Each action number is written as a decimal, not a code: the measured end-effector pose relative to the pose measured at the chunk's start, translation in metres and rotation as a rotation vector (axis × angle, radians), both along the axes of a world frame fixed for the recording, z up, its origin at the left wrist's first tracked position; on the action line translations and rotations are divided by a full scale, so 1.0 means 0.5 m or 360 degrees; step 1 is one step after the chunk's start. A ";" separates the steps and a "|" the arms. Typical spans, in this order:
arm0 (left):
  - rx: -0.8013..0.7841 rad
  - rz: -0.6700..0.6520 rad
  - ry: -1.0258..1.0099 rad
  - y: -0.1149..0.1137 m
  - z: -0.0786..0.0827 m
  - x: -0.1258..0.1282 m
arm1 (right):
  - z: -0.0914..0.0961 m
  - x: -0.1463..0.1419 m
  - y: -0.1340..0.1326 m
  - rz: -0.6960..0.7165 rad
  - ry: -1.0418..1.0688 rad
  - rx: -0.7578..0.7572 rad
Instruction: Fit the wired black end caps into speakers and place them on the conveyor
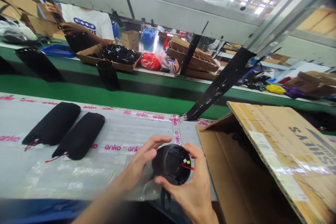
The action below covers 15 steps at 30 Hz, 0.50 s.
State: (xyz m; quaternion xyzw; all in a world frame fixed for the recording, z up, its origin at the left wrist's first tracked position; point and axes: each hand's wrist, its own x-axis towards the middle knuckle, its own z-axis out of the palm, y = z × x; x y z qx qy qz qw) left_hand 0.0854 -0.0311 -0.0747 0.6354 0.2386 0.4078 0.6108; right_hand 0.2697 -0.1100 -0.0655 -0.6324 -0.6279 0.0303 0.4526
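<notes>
My right hand (pixel 193 185) grips a round black cylinder (pixel 174 166), its thumb and fingers spread around the rim. The cylinder's end faces me; a red wire and a small white and yellow piece (pixel 186 161) show inside it. On the cylinder's left side is my left hand (pixel 143 162), its fingers stretched out and apart along the wall; whether they touch it is hard to tell. Left of my hands, two black cloth-covered tubes (pixel 82 136) with thin red wires lie on the plastic-covered bench (pixel 105 171).
An open cardboard box (pixel 283 147) stands close on the right, dark things inside. Beyond the bench runs a green belt (pixel 147 89) carrying black cylinders (pixel 107 75). A dark slanted post (pixel 220 84) rises beside it. Across the belt, a person (pixel 86 24) handles a black item.
</notes>
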 end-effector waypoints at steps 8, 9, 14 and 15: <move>0.1260 0.0265 0.0952 -0.010 0.137 0.029 | -0.025 -0.007 -0.012 0.0044 0.0018 0.0123; 0.1321 0.0211 0.1036 -0.007 0.146 0.036 | -0.030 -0.009 -0.014 0.0034 0.0009 0.0149; 0.1484 0.0166 0.1096 -0.003 0.140 0.069 | -0.045 -0.016 -0.021 -0.0018 0.0033 0.0229; 0.1485 0.0175 0.1075 -0.003 0.134 0.072 | -0.042 -0.014 -0.023 0.0010 0.0051 0.0210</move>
